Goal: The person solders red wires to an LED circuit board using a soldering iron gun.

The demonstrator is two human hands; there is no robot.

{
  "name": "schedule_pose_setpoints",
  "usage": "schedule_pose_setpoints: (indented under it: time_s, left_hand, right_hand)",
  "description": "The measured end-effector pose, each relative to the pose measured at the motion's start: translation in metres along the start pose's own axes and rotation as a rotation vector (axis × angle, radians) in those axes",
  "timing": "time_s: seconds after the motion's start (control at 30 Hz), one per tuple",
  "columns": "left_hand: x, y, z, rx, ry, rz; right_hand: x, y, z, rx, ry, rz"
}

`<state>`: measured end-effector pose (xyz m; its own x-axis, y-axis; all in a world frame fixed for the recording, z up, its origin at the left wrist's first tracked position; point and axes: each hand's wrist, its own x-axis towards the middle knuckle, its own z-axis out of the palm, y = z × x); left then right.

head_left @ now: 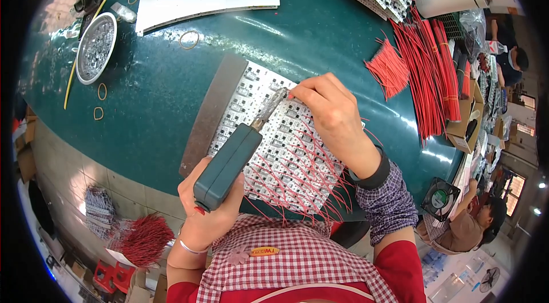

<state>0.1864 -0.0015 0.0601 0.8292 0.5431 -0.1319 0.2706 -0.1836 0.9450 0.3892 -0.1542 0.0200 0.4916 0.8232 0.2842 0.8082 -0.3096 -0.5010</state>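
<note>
The left hand (210,220) grips a soldering gun (227,165), its tip near the pinched fingertips of the right hand (334,111) (on what, I cannot tell). The circuit board (278,144) lies at the bench's (146,114) near edge, with open room between it and the bowl (84,72) on the left.

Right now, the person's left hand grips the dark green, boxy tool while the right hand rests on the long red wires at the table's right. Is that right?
No: the right hand isn't on the long red wires. The head view shows it over the white circuit panel, beside the metal tip of the dark green, boxy tool, which the left hand does grip.
</note>
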Motion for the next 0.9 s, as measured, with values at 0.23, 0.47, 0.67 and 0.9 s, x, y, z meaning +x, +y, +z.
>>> schedule_pose_setpoints:
  time_s: [0.23, 0.47, 0.67, 0.9]
  left_hand:
    - [-0.009, -0.008, -0.005, 0.023, 0.067, 0.053]
    - [-0.01, -0.006, -0.007, 0.021, 0.073, 0.037]
    - [-0.011, -0.006, -0.007, 0.002, 0.102, 0.003]
    - [-0.008, -0.011, -0.007, 0.005, 0.057, 0.063]
  right_hand:
    - [0.002, 0.0, 0.0, -0.021, 0.048, -0.01]
    - [-0.001, 0.0, 0.001, -0.037, 0.039, 0.002]
    - [-0.011, -0.016, 0.008, -0.118, 0.206, -0.06]
    - [-0.016, -0.022, 0.019, -0.109, 0.224, 0.005]
